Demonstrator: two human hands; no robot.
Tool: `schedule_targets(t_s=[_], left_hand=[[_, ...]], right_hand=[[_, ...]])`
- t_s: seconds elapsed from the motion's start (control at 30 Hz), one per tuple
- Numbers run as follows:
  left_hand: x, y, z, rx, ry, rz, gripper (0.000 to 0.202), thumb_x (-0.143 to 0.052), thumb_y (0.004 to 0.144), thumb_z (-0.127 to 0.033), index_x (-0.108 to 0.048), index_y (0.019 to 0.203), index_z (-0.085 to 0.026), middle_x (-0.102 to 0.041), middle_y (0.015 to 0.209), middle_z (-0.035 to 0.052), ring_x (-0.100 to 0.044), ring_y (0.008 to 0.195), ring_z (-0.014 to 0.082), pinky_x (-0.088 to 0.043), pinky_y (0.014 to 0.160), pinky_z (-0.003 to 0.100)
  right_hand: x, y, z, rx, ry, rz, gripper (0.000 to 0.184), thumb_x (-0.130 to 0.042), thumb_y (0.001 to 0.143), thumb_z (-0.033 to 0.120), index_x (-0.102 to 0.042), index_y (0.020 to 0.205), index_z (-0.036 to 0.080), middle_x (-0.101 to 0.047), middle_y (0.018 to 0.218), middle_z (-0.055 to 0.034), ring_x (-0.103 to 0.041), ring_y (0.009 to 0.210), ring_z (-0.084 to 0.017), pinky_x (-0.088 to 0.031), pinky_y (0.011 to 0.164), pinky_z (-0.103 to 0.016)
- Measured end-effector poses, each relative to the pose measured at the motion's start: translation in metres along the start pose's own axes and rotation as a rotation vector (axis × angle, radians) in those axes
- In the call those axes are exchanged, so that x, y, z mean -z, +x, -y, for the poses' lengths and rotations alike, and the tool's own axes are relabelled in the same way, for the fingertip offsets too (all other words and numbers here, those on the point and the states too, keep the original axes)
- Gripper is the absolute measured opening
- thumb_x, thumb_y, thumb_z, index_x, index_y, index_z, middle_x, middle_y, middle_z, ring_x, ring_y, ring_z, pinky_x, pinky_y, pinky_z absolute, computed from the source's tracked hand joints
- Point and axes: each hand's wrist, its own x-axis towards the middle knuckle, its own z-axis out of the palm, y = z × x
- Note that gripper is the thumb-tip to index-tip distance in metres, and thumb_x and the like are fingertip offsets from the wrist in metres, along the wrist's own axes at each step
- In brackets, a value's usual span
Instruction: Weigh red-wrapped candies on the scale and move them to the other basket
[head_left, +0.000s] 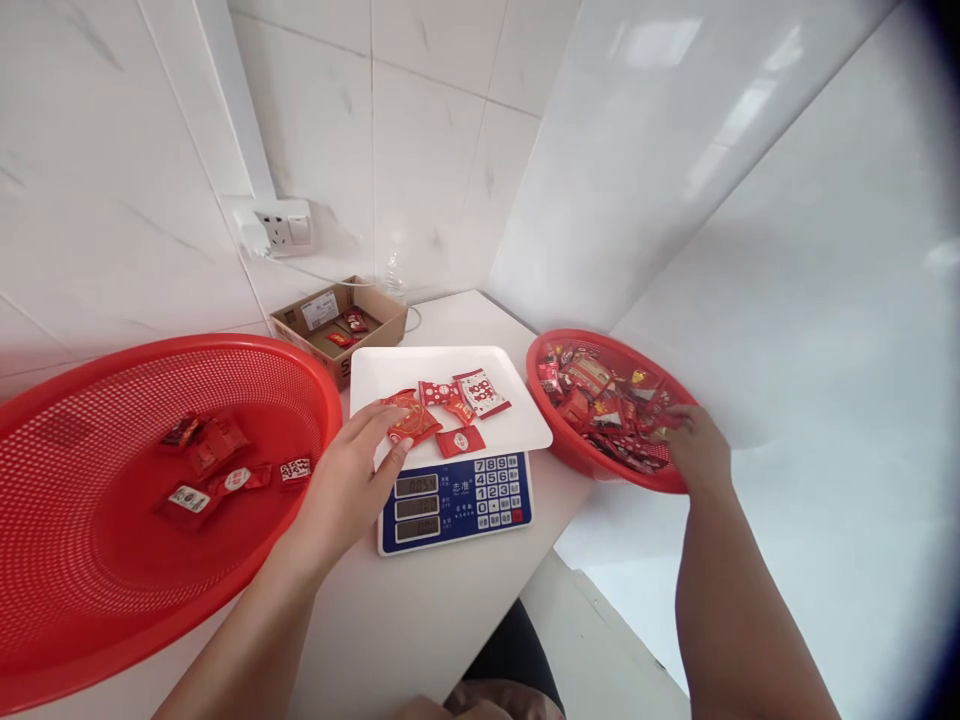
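Observation:
A white weighing tray sits on a blue digital scale in the middle of the table. Several red and white snack packets lie on it. My left hand is at the tray's left edge, thumb and fingers apart, its fingertips over a red packet that rests on the tray. To the right, my right hand reaches over the rim of a red basket filled with mixed packets. Its fingers are drawn together on a shiny packet, whose details are blurred.
A large red perforated basket with several packets stands on the left. Behind the scale is an open cardboard box holding a few packets. A clear bottle, a cable and a wall socket are at the back.

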Motion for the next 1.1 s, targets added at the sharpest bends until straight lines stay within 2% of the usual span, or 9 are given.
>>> schedule_targets(t_s=[0.1, 0.23, 0.33, 0.4, 0.5, 0.67, 0.73, 0.9, 1.1], left_hand=[[-0.0017, -0.0001, 0.0005, 0.002, 0.004, 0.006, 0.034, -0.045, 0.092, -0.037, -0.059, 0.119, -0.021, -0.062, 0.126, 0.0077, -0.052, 0.124, 0.0239, -0.045, 0.102, 0.041], [-0.0022, -0.0001, 0.0005, 0.005, 0.004, -0.001, 0.034, -0.045, 0.092, -0.038, -0.059, 0.118, -0.022, -0.061, 0.128, 0.0083, -0.053, 0.123, 0.0246, -0.046, 0.101, 0.041], [-0.0013, 0.0000, -0.0003, 0.003, -0.010, 0.003, 0.034, -0.043, 0.092, -0.039, -0.059, 0.118, -0.022, -0.062, 0.126, 0.0076, -0.053, 0.123, 0.0243, -0.045, 0.102, 0.042], [-0.0008, 0.0001, -0.0008, -0.001, -0.013, -0.001, 0.034, -0.043, 0.092, -0.039, -0.059, 0.118, -0.021, -0.062, 0.126, 0.0077, -0.053, 0.123, 0.0243, -0.046, 0.102, 0.042], [-0.0009, -0.0001, -0.0010, -0.007, -0.010, -0.007, 0.034, -0.044, 0.092, -0.038, -0.059, 0.117, -0.022, -0.063, 0.125, 0.0080, -0.054, 0.122, 0.0249, -0.047, 0.100, 0.042], [-0.0017, -0.0011, -0.0001, -0.002, -0.001, -0.011, 0.035, -0.044, 0.092, -0.039, -0.059, 0.118, -0.022, -0.062, 0.127, 0.0084, -0.054, 0.122, 0.0250, -0.048, 0.098, 0.040], [-0.0017, -0.0012, -0.0001, -0.004, 0.001, -0.006, 0.035, -0.044, 0.092, -0.039, -0.059, 0.119, -0.022, -0.062, 0.126, 0.0082, -0.055, 0.121, 0.0245, -0.049, 0.098, 0.040], [-0.0010, -0.0001, -0.0020, 0.004, -0.010, 0.022, 0.033, -0.044, 0.092, -0.038, -0.059, 0.117, -0.022, -0.065, 0.122, 0.0069, -0.058, 0.116, 0.0233, -0.050, 0.096, 0.039], [-0.0024, -0.0001, -0.0012, -0.001, 0.009, 0.042, 0.033, -0.043, 0.092, -0.038, -0.057, 0.119, -0.023, -0.064, 0.122, 0.0077, -0.058, 0.116, 0.0244, -0.052, 0.093, 0.039]], right_hand=[[0.0038, -0.0038, 0.0047, -0.048, 0.048, 0.029, 0.030, -0.035, 0.084, 0.016, -0.062, 0.097, 0.019, -0.068, 0.094, -0.0074, -0.061, 0.069, -0.015, -0.041, 0.069, -0.028], [0.0076, -0.0066, 0.0081, -0.062, 0.095, -0.069, 0.037, -0.031, 0.089, 0.024, -0.059, 0.112, 0.018, -0.063, 0.113, -0.0110, -0.057, 0.098, -0.020, -0.039, 0.085, -0.031], [0.0085, -0.0072, 0.0071, -0.078, 0.128, -0.108, 0.038, -0.035, 0.090, 0.034, -0.057, 0.115, 0.017, -0.060, 0.118, -0.0132, -0.053, 0.105, -0.022, -0.037, 0.090, -0.033], [0.0078, -0.0069, 0.0051, -0.094, 0.144, -0.108, 0.038, -0.046, 0.085, 0.039, -0.056, 0.115, 0.017, -0.061, 0.115, -0.0132, -0.054, 0.099, -0.022, -0.038, 0.088, -0.033], [0.0059, -0.0064, 0.0027, -0.102, 0.162, -0.088, 0.038, -0.055, 0.078, 0.032, -0.056, 0.113, 0.019, -0.062, 0.106, -0.0099, -0.055, 0.088, -0.020, -0.040, 0.085, -0.032], [0.0048, -0.0080, 0.0064, -0.091, 0.235, 0.002, 0.035, -0.051, 0.080, 0.022, -0.059, 0.114, 0.021, -0.065, 0.092, -0.0048, -0.060, 0.073, -0.015, -0.044, 0.077, -0.028], [0.0058, -0.0088, 0.0091, -0.096, 0.246, 0.021, 0.037, -0.051, 0.081, 0.024, -0.058, 0.117, 0.020, -0.065, 0.090, -0.0048, -0.059, 0.065, -0.014, -0.045, 0.074, -0.028], [0.0086, -0.0091, 0.0100, -0.082, 0.215, -0.005, 0.037, -0.052, 0.081, 0.030, -0.061, 0.115, 0.018, -0.066, 0.088, -0.0058, -0.056, 0.062, -0.014, -0.044, 0.075, -0.030], [0.0094, -0.0091, 0.0079, -0.108, 0.220, -0.025, 0.036, -0.039, 0.086, 0.039, -0.064, 0.098, 0.016, -0.063, 0.076, -0.0059, -0.058, 0.059, -0.016, -0.045, 0.068, -0.030]])
